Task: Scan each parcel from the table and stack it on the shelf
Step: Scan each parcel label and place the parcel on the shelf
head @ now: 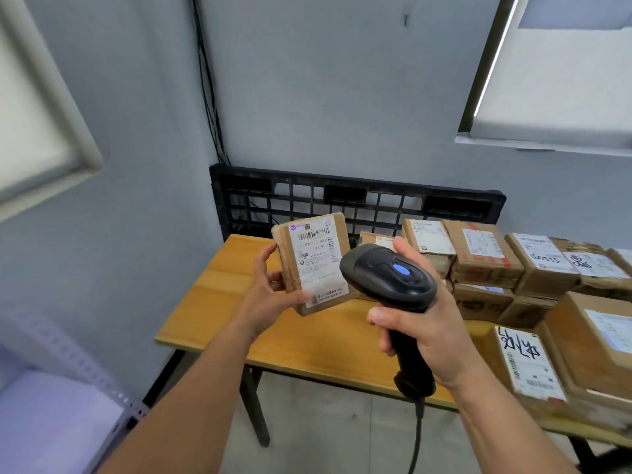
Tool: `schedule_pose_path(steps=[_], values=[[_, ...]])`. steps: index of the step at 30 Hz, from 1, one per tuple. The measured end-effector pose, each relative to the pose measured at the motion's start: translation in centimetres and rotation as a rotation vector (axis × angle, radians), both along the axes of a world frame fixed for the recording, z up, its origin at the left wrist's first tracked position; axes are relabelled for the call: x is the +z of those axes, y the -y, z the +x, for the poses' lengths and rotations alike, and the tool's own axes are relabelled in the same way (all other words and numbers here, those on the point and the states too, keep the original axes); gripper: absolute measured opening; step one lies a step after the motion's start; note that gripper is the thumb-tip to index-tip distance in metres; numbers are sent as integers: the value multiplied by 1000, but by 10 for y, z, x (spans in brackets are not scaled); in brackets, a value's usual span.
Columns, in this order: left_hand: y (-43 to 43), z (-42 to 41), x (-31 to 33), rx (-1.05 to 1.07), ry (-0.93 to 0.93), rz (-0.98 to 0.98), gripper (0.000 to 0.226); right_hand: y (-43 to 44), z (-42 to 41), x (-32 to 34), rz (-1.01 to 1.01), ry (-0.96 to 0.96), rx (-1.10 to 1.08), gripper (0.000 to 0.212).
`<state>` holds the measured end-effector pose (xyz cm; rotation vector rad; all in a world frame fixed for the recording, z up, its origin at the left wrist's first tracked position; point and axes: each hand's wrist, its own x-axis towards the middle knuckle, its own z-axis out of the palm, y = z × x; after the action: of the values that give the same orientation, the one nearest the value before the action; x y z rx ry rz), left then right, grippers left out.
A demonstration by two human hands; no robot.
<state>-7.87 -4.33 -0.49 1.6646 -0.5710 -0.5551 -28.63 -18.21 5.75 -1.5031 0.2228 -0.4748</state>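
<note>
My left hand (270,292) grips a small brown cardboard parcel (313,261) above the wooden table (222,295), its white shipping label with a barcode turned up toward me. My right hand (420,330) holds a black handheld barcode scanner (390,278) by its handle, the head with a blue button close to the parcel's right edge and pointing at the label. The scanner's cable hangs down below the handle. Several more labelled cardboard parcels (485,258) lie in stacks on the right half of the table.
A black plastic pallet (359,200) leans upright against the grey wall behind the table. The corner of a white perforated metal shelf (68,398) shows at lower left. Black cables run down the wall corner. Window blinds hang at upper left and upper right.
</note>
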Motion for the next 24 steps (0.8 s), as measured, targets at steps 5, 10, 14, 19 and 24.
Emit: schedule_pose_path(steps=[5, 10, 14, 19, 24], values=[[-39, -45, 2, 112, 23, -3, 98, -22, -37, 4, -59, 22, 30, 95], [-84, -97, 8, 244, 31, -66, 91, -49, -69, 1, -59, 55, 74, 96], [-126, -134, 16, 354, 82, -68, 82, -74, -81, -2, -49, 71, 147, 101], [-175, -164, 25, 482, 114, -53, 78, -105, -90, -1, -38, 88, 214, 100], [-218, -188, 32, 594, 159, -12, 79, -136, -91, 1, -85, 94, 293, 103]])
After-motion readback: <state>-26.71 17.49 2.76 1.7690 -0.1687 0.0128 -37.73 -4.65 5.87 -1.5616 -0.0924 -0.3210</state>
